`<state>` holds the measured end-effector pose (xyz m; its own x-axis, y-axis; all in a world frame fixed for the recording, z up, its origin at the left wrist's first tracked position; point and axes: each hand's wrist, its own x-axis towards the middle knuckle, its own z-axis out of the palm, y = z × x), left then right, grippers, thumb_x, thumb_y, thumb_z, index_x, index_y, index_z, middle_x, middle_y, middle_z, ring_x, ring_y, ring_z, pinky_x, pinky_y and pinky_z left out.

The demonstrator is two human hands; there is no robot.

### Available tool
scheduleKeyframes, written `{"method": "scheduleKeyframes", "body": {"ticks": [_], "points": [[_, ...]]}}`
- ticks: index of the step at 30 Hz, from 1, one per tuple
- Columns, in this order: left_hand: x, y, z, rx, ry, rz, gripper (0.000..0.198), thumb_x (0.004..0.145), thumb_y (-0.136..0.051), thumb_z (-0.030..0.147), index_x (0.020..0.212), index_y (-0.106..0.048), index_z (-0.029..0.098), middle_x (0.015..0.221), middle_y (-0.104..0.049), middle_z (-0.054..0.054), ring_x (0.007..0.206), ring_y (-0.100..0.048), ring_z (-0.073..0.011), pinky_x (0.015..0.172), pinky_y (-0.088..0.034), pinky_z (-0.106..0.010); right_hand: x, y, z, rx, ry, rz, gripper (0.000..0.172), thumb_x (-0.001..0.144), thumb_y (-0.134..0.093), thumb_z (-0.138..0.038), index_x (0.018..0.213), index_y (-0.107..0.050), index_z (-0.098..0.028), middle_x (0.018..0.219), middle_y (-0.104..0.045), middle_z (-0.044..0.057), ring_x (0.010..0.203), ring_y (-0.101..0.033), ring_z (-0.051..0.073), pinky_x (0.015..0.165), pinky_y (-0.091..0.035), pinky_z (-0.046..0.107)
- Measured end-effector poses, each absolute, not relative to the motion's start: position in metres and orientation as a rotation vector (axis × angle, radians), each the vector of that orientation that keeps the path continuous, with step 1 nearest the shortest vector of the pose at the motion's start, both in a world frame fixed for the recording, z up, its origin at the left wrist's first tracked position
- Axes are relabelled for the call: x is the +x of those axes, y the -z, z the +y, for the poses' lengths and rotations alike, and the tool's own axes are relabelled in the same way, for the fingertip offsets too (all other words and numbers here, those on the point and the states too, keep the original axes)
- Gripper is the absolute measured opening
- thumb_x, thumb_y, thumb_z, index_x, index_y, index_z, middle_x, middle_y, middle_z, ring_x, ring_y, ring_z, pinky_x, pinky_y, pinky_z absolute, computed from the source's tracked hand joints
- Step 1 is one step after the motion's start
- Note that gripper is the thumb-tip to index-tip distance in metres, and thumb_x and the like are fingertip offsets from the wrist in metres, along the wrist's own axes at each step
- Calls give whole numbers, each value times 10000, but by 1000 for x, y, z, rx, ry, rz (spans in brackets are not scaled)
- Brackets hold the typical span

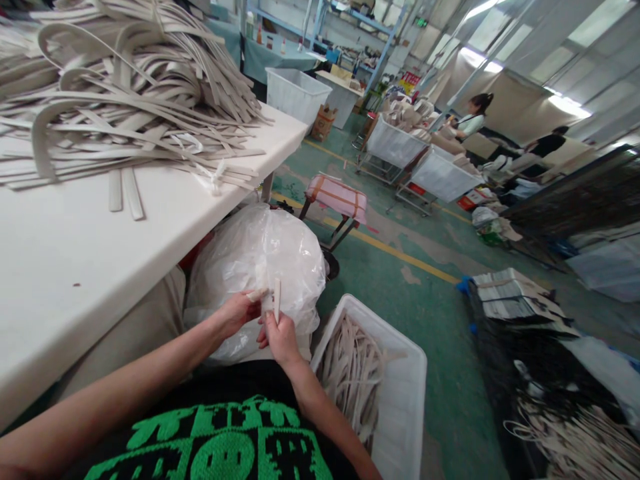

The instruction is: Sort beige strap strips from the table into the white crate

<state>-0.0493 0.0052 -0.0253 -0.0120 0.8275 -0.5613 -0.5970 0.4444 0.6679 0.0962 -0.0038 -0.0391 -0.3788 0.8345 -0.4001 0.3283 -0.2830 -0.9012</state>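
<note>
My left hand (239,313) and my right hand (279,337) meet low in front of my black shirt with green print, both pinched on a short pale strip (277,298). The strip stands nearly upright between my fingers, one end bent toward the left hand. Right behind my hands bulges a clear plastic bag (260,257). A white crate (400,393) with several similar pale strips sits on the floor just right of my right hand. A big heap of pale strips (120,87) lies on the white table (90,260) to my left.
A pink-topped stool (337,197) stands on the green floor beyond the bag. White carts (395,143) and two other people are at the back right. Dark stacks and bundles (525,307) line the right side. Shelving stands along the far wall.
</note>
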Motion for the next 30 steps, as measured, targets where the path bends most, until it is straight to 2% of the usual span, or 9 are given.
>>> {"method": "scheduleKeyframes", "body": {"ticks": [4, 9, 14, 16, 19, 22, 25, 27, 30], "points": [[-52, 24, 10, 178, -1273, 1179, 245, 688, -871, 317, 750, -712, 141, 671, -710, -37, 560, -616, -130, 576, -468, -233, 96, 38, -9, -1432, -1742, -1579, 498, 917, -434, -653, 824, -590, -189, 509, -593, -7, 399, -560, 145, 423, -417, 234], [-39, 28, -6, 203, -1169, 1109, 306, 685, -874, 361, 628, -660, 149, 444, -529, 24, 356, -465, -112, 422, -358, -245, 94, 35, -8, -1392, -1719, -1585, 550, 906, -425, -696, 825, -606, -183, 504, -589, -1, 401, -564, 152, 430, -428, 240], [-57, 22, -1, 127, -1297, 1171, 173, 723, -828, 256, 732, -704, 136, 675, -710, -51, 568, -630, -139, 542, -492, -231, 103, 37, -10, -1271, -1930, -1503, 670, 860, -438, -800, 901, -636, -162, 589, -657, 30, 462, -618, 165, 488, -491, 259], [-61, 18, 1, 204, -1285, 1147, 199, 721, -826, 287, 786, -730, 125, 716, -723, -68, 587, -638, -157, 538, -504, -252, 103, 34, -5, -1229, -1954, -1440, 703, 859, -428, -822, 960, -648, -161, 690, -709, 65, 546, -674, 187, 553, -535, 280], [-55, 14, -2, 359, -1215, 1101, 298, 691, -842, 400, 739, -712, 136, 542, -602, -16, 413, -487, -133, 383, -369, -263, 94, 24, 9, -1160, -1928, -1468, 709, 866, -428, -824, 981, -657, -162, 772, -731, 91, 619, -706, 199, 598, -560, 297], [-47, 11, -6, 409, -1199, 1127, 382, 694, -823, 479, 582, -617, 178, 413, -439, 37, 333, -378, -115, 349, -271, -262, 80, 18, 19, -1171, -1911, -1539, 672, 874, -436, -806, 895, -632, -164, 687, -696, 58, 580, -680, 175, 591, -560, 286], [-52, 9, -6, 458, -1236, 1154, 401, 702, -806, 502, 555, -616, 180, 425, -486, 18, 369, -454, -141, 437, -370, -299, 78, 21, 15, -1247, -1927, -1526, 610, 891, -462, -768, 868, -594, -173, 585, -636, 2, 521, -644, 147, 565, -543, 261], [-59, 11, -3, 436, -1322, 1225, 362, 632, -855, 475, 604, -682, 158, 519, -606, -16, 492, -552, -164, 576, -446, -316, 84, 25, 7, -1254, -1965, -1548, 596, 892, -478, -756, 863, -589, -171, 555, -612, -14, 493, -626, 140, 538, -521, 252], [-67, 16, 1, 349, -1432, 1307, 401, 524, -904, 457, 710, -762, 131, 745, -741, -75, 735, -633, -204, 757, -464, -322, 98, 30, -5, -1236, -2019, -1586, 614, 886, -475, -764, 865, -594, -163, 554, -614, -9, 479, -617, 145, 516, -498, 255]]}}
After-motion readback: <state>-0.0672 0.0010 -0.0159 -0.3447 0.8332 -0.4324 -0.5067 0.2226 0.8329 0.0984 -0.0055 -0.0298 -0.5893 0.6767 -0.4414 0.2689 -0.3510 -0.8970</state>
